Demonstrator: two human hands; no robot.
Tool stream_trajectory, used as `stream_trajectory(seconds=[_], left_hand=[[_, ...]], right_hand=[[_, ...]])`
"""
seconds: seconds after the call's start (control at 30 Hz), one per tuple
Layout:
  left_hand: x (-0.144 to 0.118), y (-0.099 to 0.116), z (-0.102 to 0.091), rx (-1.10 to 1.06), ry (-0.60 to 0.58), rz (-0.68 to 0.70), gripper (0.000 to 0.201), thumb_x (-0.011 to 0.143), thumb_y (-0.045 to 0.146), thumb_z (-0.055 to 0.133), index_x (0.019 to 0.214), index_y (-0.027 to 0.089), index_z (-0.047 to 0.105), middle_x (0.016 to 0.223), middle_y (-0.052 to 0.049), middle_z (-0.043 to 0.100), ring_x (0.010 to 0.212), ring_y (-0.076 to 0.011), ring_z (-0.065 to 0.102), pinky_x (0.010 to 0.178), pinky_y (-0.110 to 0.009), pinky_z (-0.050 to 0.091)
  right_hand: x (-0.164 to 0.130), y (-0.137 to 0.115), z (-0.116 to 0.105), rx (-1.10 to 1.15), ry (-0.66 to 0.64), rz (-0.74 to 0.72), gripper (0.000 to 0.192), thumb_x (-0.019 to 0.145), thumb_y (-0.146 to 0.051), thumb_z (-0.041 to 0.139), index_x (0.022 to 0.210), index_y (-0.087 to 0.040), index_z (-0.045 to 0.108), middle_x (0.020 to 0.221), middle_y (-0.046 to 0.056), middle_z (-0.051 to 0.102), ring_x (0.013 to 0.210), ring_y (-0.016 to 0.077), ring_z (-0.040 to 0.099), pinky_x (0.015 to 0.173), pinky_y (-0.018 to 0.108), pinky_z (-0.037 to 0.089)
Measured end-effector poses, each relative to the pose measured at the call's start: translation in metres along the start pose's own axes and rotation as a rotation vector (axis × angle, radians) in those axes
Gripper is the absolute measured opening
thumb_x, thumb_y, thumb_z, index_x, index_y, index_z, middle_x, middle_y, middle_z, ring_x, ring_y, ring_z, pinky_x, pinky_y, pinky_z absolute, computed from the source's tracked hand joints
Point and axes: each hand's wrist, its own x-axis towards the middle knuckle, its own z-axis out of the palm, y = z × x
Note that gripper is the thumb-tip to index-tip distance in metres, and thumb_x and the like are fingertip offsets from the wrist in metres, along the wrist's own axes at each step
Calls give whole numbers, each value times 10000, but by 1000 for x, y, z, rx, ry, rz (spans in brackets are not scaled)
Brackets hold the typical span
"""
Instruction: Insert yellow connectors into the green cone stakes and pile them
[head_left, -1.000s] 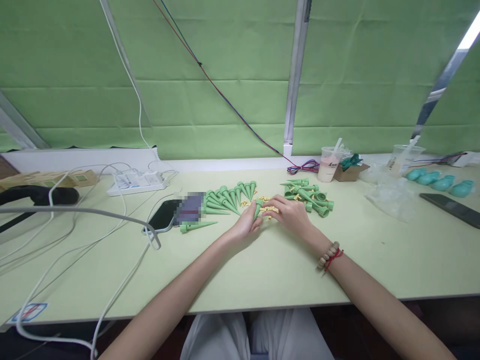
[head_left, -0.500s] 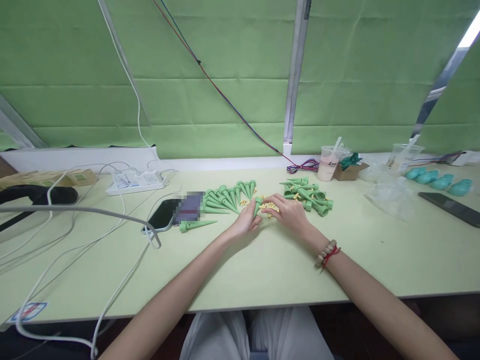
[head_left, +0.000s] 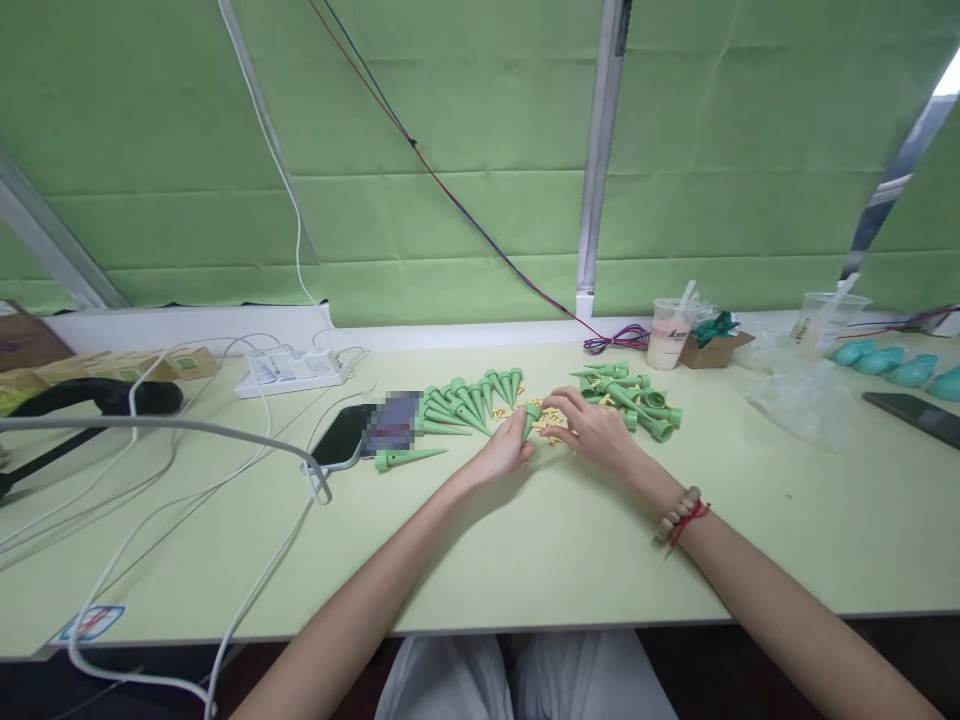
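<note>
A pale green desk [head_left: 525,540] runs along a wall of green cloth panels, with red and blue wires hanging across the cloth.

At the middle of the desk, the person's left hand [head_left: 504,457] holds a small green plastic cone [head_left: 529,418]. Its fingers are closed around the cone's narrow end, and the wide open end points up and away. The right hand [head_left: 596,432] rests just beside it. Its fingers are curled over a scatter of tiny yellow pieces [head_left: 551,428] lying on the desk; whether they pinch one cannot be told.

To the left of the hands, a neat row of cones [head_left: 465,397] lies fanned out side by side, with one single cone [head_left: 409,458] lying apart, nearer the person. To the right, a loose pile of cones [head_left: 634,393] lies heaped.

The cone looks like light, hard, smooth plastic, stiff enough not to bend. The tapered tip could slip through the fingers, so the ribbed collar near the wide end seems the surer place to hold. The yellow pieces look very small and light, likely needing a fingertip pinch.

Also on the desk are a dark phone [head_left: 341,437], a white power strip [head_left: 295,369] with white cables, a plastic cup [head_left: 668,334] with a straw, and a small cardboard box [head_left: 712,346].
</note>
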Motion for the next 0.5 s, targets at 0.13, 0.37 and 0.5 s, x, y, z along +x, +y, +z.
stream_trajectory(seconds=[0.13, 0.37, 0.5], left_hand=[[2, -1, -1, -30, 42, 14, 419, 791, 613, 436, 849, 202, 492, 468, 89, 224, 357, -53, 193, 379, -206, 112], [-1, -1, 8, -14, 89, 17, 380, 860, 578, 309, 804, 214, 402, 439, 106, 173, 354, -63, 162, 377, -194, 123], [-3, -5, 13, 40, 150, 71, 353, 889, 543, 251, 790, 221, 355, 452, 97, 197, 375, -76, 196, 386, -191, 162]], right_hand=[[-1, 2, 3, -23, -49, -28, 344, 911, -465, 392, 1059, -224, 588, 1060, 78, 609, 555, 116, 566, 404, 234, 271], [-2, -2, 5, 115, 113, -59, 252, 936, -330, 402, 990, -170, 589, 919, 69, 633, 712, 145, 608, 536, 236, 403], [0, -5, 5, 168, 162, -88, 247, 933, -307, 399, 908, -160, 597, 854, 86, 624, 790, 180, 590, 622, 265, 436]])
